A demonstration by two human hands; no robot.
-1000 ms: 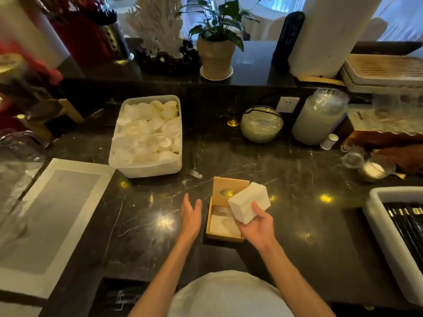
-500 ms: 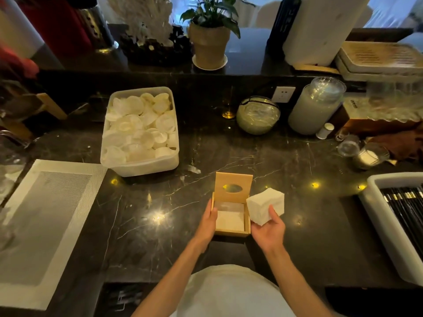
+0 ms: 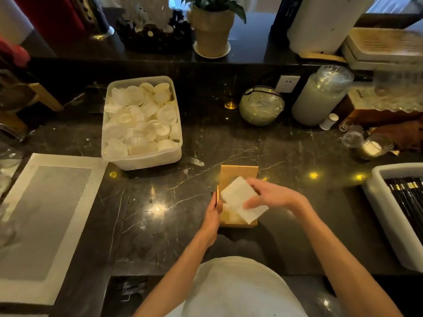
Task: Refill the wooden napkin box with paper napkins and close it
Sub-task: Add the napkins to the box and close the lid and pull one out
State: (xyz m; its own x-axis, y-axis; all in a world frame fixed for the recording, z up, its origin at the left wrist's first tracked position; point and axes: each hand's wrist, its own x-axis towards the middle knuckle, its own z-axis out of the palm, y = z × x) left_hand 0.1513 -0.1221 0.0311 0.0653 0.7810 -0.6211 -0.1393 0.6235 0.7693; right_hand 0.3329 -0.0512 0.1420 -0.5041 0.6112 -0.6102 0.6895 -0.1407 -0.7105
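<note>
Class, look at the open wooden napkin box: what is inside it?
Inside the wooden napkin box, some white paper shows near the left wall. The right hand holds a napkin stack tilted over the opening, covering the rest. The left hand steadies the box.

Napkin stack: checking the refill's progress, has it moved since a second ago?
Yes. The right hand has carried the napkin stack leftward, from the wooden box's right edge to over its opening.
</note>
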